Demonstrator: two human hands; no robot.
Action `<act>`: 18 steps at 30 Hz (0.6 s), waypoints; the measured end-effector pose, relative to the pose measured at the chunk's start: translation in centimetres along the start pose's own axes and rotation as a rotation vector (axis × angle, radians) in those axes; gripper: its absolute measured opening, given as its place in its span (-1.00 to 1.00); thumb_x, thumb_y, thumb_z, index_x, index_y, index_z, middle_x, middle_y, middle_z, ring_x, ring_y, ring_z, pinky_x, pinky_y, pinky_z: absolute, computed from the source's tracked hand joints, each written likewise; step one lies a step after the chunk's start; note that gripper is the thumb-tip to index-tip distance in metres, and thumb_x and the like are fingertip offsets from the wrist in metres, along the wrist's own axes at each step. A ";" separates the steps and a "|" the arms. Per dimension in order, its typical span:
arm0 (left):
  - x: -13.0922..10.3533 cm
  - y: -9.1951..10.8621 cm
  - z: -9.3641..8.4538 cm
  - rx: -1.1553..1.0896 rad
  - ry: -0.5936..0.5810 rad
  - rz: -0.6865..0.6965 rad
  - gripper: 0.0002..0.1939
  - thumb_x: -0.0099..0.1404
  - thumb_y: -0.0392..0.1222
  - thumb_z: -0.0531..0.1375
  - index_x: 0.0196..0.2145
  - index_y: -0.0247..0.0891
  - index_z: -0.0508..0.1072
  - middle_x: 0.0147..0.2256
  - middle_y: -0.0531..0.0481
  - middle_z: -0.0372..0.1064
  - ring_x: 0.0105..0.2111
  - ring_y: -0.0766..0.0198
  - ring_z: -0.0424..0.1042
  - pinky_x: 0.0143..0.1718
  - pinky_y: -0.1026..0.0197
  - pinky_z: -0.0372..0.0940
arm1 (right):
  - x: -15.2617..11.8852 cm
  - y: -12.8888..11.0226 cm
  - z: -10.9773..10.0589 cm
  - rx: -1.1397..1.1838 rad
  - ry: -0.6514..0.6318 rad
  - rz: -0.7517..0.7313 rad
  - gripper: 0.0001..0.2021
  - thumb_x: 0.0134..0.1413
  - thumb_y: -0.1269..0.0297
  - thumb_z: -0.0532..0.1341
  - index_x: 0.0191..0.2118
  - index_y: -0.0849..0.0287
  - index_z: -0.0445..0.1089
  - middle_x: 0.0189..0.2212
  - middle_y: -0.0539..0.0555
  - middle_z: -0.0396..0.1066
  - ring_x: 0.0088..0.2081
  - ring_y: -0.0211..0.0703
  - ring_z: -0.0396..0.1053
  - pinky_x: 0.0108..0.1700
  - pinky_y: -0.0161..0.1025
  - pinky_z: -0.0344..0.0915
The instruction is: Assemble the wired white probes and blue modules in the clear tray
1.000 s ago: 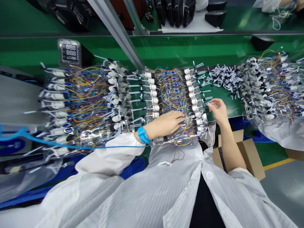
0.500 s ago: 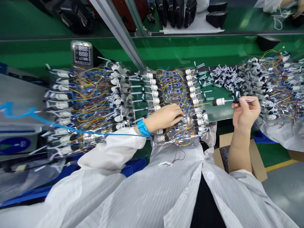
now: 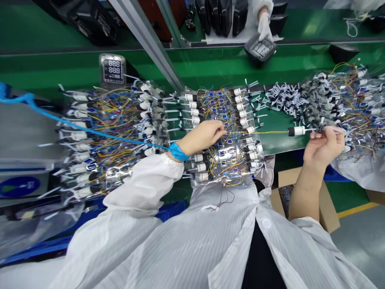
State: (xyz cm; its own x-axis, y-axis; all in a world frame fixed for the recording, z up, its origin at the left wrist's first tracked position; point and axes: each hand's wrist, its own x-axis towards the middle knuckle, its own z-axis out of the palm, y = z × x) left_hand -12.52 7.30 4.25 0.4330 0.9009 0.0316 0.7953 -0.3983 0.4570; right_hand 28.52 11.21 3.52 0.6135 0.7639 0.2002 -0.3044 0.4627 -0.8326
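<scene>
Over the middle bundle of wired parts (image 3: 224, 154), my left hand (image 3: 206, 138) is closed, its thumb and fingers pinching a yellow wire (image 3: 267, 132). That wire stretches nearly straight to the black end of a white cylindrical part (image 3: 299, 131). My right hand (image 3: 325, 146) is closed at the other end of this part, pinching its thin white stem; the fingers partly hide the grip. Similar white-and-black parts lie in rows on both sides of the middle bundle, with small circuit boards (image 3: 221, 153) and tangled wires on clear plastic between them.
Left lies another wired bundle (image 3: 117, 132), with a display unit (image 3: 112, 69) behind it. A pile of white ties (image 3: 284, 98) lies beside the right bundle (image 3: 361, 108). Across the belt, a co-worker's gloved hand (image 3: 264, 27) holds a display unit (image 3: 260, 49). A metal post (image 3: 150, 42) slants behind the bundles.
My right hand has moved right with the cylindrical part, and the yellow wire is longer in view. My left hand has shifted slightly up and left. A gloved hand with a display unit has appeared.
</scene>
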 end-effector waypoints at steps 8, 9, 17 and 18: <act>-1.0 -1.1 -0.9 0.126 -0.007 -0.144 -0.77 0.49 -0.08 0.17 -0.24 -0.28 0.51 -0.28 -0.14 0.49 -0.25 0.08 0.47 -0.09 0.03 0.40 | 1.0 -3.6 0.3 0.122 0.097 -0.057 -0.67 0.30 0.57 0.09 -0.46 0.13 0.38 -0.46 -0.05 0.21 -0.57 -0.38 0.15 -0.55 -0.40 0.20; -0.8 -0.6 -1.0 0.139 0.008 -0.131 -0.78 0.48 -0.08 0.20 -0.21 -0.28 0.52 -0.23 -0.17 0.50 -0.19 0.04 0.48 -0.04 -0.01 0.41 | 0.7 -4.0 0.9 0.105 0.047 -0.042 -0.70 0.31 0.54 0.14 -0.45 0.13 0.40 -0.45 -0.05 0.23 -0.57 -0.38 0.16 -0.56 -0.38 0.20; 4.9 7.5 0.9 -0.173 0.055 0.259 -0.61 0.46 -0.08 0.27 0.15 -0.32 0.50 0.11 -0.24 0.53 0.15 0.02 0.48 0.24 -0.05 0.34 | -1.5 -8.5 5.8 0.045 -0.104 -0.118 -0.80 0.36 0.25 0.33 -0.34 0.08 0.40 -0.36 -0.06 0.32 -0.54 -0.37 0.32 -0.56 -0.34 0.22; 5.7 7.7 1.7 -0.214 -0.006 0.279 -0.60 0.44 -0.10 0.27 0.15 -0.32 0.51 0.07 -0.23 0.56 0.10 0.05 0.52 0.18 -0.01 0.38 | -1.4 -9.5 5.8 0.067 -0.064 -0.099 -0.80 0.37 0.19 0.34 -0.31 0.07 0.39 -0.34 -0.06 0.33 -0.51 -0.38 0.34 -0.55 -0.36 0.23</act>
State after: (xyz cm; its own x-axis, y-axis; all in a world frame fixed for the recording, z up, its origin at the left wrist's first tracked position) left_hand -3.22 9.10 6.42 0.6242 0.7610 0.1767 0.5392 -0.5834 0.6074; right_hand 26.31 8.35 14.09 0.5959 0.7389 0.3144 -0.2934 0.5648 -0.7713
